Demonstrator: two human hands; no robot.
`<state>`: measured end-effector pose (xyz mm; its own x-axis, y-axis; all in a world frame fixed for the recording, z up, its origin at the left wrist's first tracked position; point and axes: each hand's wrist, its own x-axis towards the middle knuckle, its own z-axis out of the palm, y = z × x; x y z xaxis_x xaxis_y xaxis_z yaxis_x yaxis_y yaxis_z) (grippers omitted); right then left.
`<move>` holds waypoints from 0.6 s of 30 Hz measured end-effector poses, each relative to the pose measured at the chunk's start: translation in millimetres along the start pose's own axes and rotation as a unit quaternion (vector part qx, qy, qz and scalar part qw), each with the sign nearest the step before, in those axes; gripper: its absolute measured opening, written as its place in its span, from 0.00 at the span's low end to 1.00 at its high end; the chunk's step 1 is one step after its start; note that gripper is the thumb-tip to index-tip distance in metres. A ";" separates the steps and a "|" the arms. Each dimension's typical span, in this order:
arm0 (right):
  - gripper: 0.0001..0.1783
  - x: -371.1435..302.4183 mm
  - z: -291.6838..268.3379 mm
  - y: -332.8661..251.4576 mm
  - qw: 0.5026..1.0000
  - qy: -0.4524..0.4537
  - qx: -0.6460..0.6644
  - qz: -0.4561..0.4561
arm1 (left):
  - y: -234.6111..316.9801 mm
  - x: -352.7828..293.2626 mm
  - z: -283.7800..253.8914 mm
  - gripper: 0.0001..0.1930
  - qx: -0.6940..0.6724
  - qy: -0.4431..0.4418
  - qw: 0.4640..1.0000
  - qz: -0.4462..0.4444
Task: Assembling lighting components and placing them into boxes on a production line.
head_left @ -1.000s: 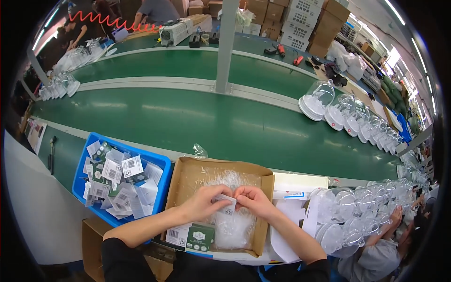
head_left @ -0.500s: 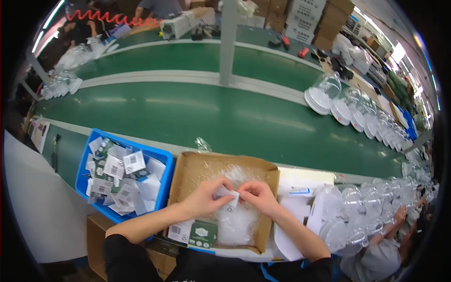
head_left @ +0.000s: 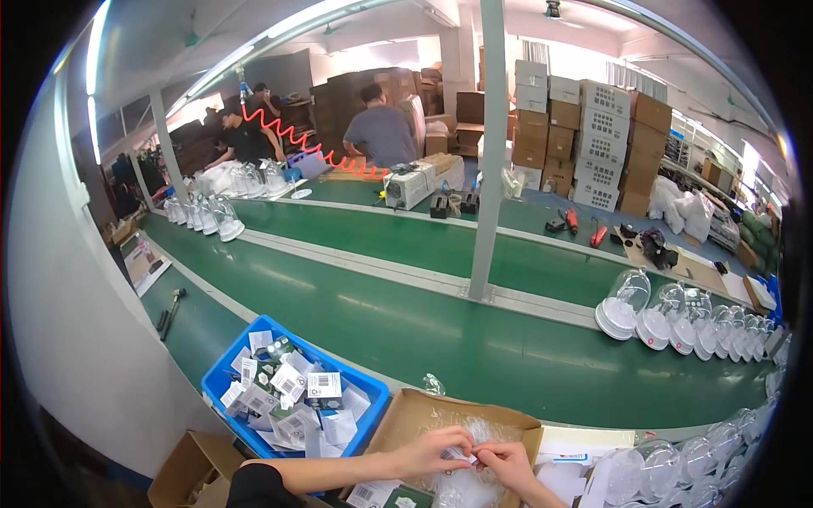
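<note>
Over an open cardboard tray [head_left: 406, 415] my two hands meet, fingertips nearly touching. A small white printed tag [head_left: 458, 455] is pinched in my left hand [head_left: 436, 449]. Close to the tag's edge, my right hand [head_left: 506, 467] is closed in a pinch; what it grips is too small to make out. Beneath the hands lies a tangle of fine clear plastic strands [head_left: 467, 489]. White and green printed cards [head_left: 373, 493] rest at the tray's near left. To its left, a blue bin [head_left: 378, 398] holds many loose white and green tags.
Clear glass domes on white bases [head_left: 625, 306] line the green bench [head_left: 381, 313] at right; more crowd the lower right. A grey post [head_left: 493, 169] rises beyond. A tool with a dark handle [head_left: 172, 315] lies left. People [head_left: 381, 131] and stacked cartons [head_left: 603, 140] are behind.
The view has tipped upward and turned left, so the bench and hands sit lower in the picture. My hands stay together over the tray, still pinching at the tag.
</note>
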<state>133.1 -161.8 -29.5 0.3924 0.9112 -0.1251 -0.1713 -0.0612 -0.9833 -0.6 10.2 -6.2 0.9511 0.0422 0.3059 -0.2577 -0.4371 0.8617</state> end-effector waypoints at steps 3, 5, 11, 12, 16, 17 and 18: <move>0.10 5.1 -4.3 4.7 0.999 0.007 0.028 0.014 | -2.0 2.4 -0.8 0.08 -0.006 0.002 1.000 -0.004; 0.10 8.1 -8.2 10.1 0.999 0.012 0.042 0.011 | -3.1 4.8 -1.5 0.08 -0.010 -0.001 1.000 -0.003; 0.11 7.1 -9.1 9.5 0.994 0.018 0.095 0.054 | 1.5 2.1 -1.7 0.07 0.005 -0.011 1.000 0.017; 0.11 7.5 -9.2 8.6 0.992 0.006 0.095 0.088 | 1.2 1.7 -0.5 0.08 0.011 -0.003 1.000 0.010; 0.12 7.7 -9.9 8.5 0.986 0.005 0.074 0.148 | 4.2 1.8 1.6 0.10 0.032 0.017 0.999 0.031; 0.13 6.0 -9.0 6.1 0.986 0.000 0.055 0.156 | 4.5 1.6 1.6 0.10 0.024 0.005 0.999 0.036; 0.13 5.1 -8.7 7.8 0.986 0.015 0.058 0.156 | 4.6 0.9 0.8 0.10 0.037 -0.004 0.999 0.030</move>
<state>141.6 -161.2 -38.9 0.3303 0.8428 -0.4250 -0.3898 -0.2883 -0.8746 -0.8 7.5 -2.2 0.9357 0.0067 0.3527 -0.3015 -0.5039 0.8094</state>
